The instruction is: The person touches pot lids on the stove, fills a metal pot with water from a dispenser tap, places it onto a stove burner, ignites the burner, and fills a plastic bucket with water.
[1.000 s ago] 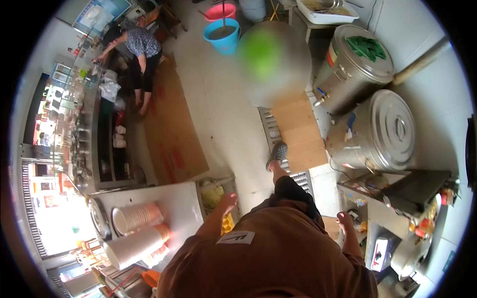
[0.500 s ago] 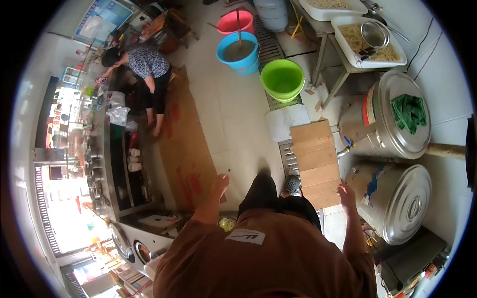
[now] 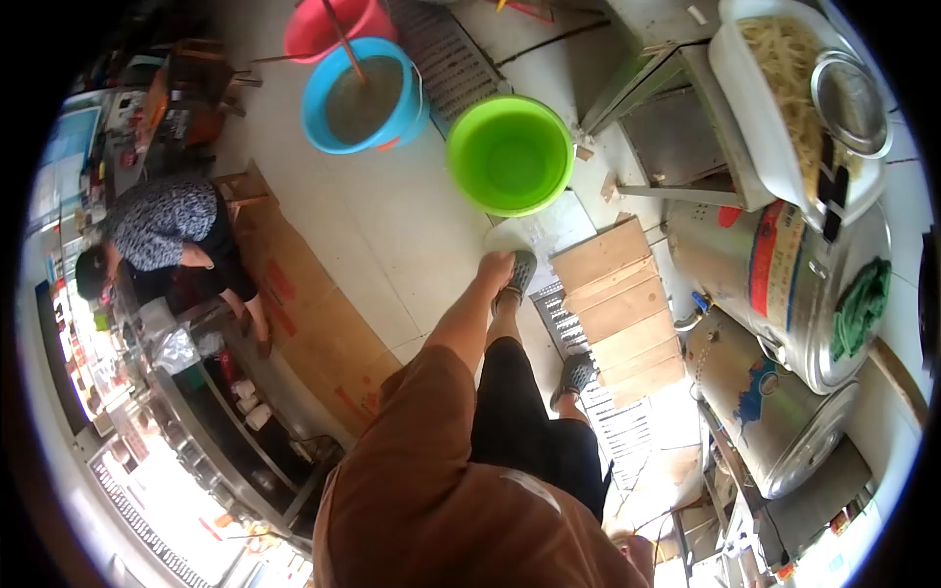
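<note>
My left hand point(image 3: 497, 269) reaches forward at the middle of the view, above my grey clog point(image 3: 521, 274). Its fingers look curled in, with nothing visible in them. Ahead of it stands a bright green bucket point(image 3: 510, 157), which it does not touch. My right hand point(image 3: 637, 555) is low at the bottom edge, beside my brown shirt point(image 3: 421, 490); it is partly cut off and its fingers are unclear.
A blue bucket point(image 3: 407, 113) of murky water with a stick stands beside a pink bucket point(image 3: 328, 24). Flattened cardboard point(image 3: 622, 309) lies right of my feet. Steel drums point(image 3: 725, 255) and a white tub point(image 3: 730, 73) of pale strips line the right. Another person point(image 3: 162, 225) bends over the left counter.
I have stepped forward, and the buckets appear nearer and lower. My left hand has swung forward and my right hand back. The other person is still bent at the counter.
</note>
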The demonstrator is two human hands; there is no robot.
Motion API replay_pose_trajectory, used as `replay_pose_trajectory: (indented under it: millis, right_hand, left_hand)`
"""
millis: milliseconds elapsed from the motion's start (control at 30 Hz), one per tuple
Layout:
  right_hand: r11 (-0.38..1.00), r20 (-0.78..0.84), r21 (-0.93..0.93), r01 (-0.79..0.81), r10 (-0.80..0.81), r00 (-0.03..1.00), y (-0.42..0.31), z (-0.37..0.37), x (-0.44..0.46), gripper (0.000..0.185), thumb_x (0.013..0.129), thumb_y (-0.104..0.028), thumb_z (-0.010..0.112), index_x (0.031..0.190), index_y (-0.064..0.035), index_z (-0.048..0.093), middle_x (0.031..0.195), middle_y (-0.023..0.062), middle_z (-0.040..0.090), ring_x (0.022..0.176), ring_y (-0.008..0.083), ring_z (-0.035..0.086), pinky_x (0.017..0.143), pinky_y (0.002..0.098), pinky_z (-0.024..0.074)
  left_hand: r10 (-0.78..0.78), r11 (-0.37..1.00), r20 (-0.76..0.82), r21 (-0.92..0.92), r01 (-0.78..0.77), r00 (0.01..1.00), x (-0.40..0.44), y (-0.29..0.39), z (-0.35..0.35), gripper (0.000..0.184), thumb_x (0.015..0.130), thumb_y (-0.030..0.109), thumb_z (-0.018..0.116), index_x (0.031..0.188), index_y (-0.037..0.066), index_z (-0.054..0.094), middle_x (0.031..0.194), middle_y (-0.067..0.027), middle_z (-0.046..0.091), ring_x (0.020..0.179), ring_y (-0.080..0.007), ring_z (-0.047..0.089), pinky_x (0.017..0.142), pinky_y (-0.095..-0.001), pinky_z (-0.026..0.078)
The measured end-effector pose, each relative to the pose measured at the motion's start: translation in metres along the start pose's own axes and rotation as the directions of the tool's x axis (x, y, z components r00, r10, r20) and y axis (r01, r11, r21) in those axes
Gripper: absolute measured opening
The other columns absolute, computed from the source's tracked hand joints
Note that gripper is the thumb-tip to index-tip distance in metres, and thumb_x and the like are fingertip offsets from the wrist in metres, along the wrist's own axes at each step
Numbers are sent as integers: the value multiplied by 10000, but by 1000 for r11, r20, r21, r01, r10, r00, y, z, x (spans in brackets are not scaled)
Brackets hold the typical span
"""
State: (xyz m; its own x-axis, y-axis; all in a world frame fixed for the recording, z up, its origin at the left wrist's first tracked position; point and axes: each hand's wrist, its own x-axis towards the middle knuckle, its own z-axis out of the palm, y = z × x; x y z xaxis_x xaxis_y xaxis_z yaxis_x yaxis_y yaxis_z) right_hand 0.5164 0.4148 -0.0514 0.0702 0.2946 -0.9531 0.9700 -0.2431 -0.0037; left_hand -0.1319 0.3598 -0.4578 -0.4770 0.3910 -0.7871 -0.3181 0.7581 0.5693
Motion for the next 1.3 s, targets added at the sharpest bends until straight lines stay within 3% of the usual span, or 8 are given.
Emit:
replay_pose_trajectory:
  millis: [33, 200, 400, 700, 867, 900, 1067, 1300]
  right_hand:
    - [999, 24, 41, 8, -9, 1000, -11, 13, -6, 205, 750, -166, 481, 769, 6, 591, 672, 79, 592, 561, 148, 561, 492, 275, 449]
    - [880, -85, 472, -57, 110, 990, -104, 57, 28, 285, 849, -199, 493, 969, 50, 561, 826, 114, 601, 711, 173, 595, 607, 261, 486]
    - [839, -225, 486, 247, -153, 962, -229, 77, 83, 296, 886, -201, 488, 1039, 45, 550, 904, 133, 616, 794, 190, 603, 702, 282, 483]
    - [774, -174, 532, 342, -295, 939, -259, 145, 215, 284, 844, -241, 531, 1024, -24, 567, 911, 128, 612, 781, 206, 603, 683, 311, 475]
    - [31, 238, 971, -237, -230, 944, -263, 160, 282, 362, 819, -274, 560, 1111, -65, 511, 970, 108, 580, 788, 251, 594, 613, 339, 486]
    - [-60, 227, 974, -220, 151, 962, -285, 115, 238, 432, 803, -239, 581, 1141, -4, 449, 1011, 165, 540, 747, 259, 604, 563, 333, 515]
    - [-345, 244, 927, -145, 261, 934, -201, 133, 298, 386, 789, -128, 547, 1112, 48, 432, 996, 205, 530, 723, 299, 612, 430, 337, 544]
    - [-140, 81, 989, -37, 325, 942, -139, 73, 344, 317, 743, -148, 543, 999, 35, 503, 787, 157, 580, 513, 212, 575, 350, 280, 459]
  left_hand:
    - [-282, 836, 54, -476, 273, 958, 7, 25, -3, 304, 805, 292, 568, 964, 33, 571, 776, -97, 588, 708, -246, 596, 563, -392, 490]
    - [-397, 466, 101, -834, 295, 912, 80, 52, -23, 715, 759, 418, 651, 1327, 160, 302, 1378, -43, 237, 1262, -300, 224, 952, -488, 297]
    - [-269, 259, 41, -959, 113, 962, 118, 41, -23, 313, 805, 256, 603, 1074, 136, 497, 1025, -10, 545, 962, -195, 529, 903, -372, 345]
    - [-371, 655, 187, -642, 399, 910, -47, 26, 55, 224, 793, 204, 578, 976, 105, 496, 842, -58, 540, 707, -163, 509, 685, -331, 451]
    - [-472, 859, 7, -221, 461, 882, -157, 39, 167, 269, 769, 221, 620, 966, 82, 501, 726, -57, 534, 577, -180, 496, 656, -342, 475]
    - [-471, 855, 98, -197, 481, 877, -167, 35, 183, 274, 767, 231, 624, 962, 81, 505, 737, -55, 538, 589, -178, 503, 650, -343, 478]
    - [-513, 857, 212, 189, 480, 832, -169, 28, 252, 285, 768, 270, 631, 937, 75, 511, 770, -56, 562, 656, -175, 537, 640, -364, 481]
    - [508, 429, 398, 652, -625, 764, -84, 101, 357, 657, 798, 293, 564, 1295, -31, 280, 1256, -255, 399, 1165, -369, 398, 962, -408, 334]
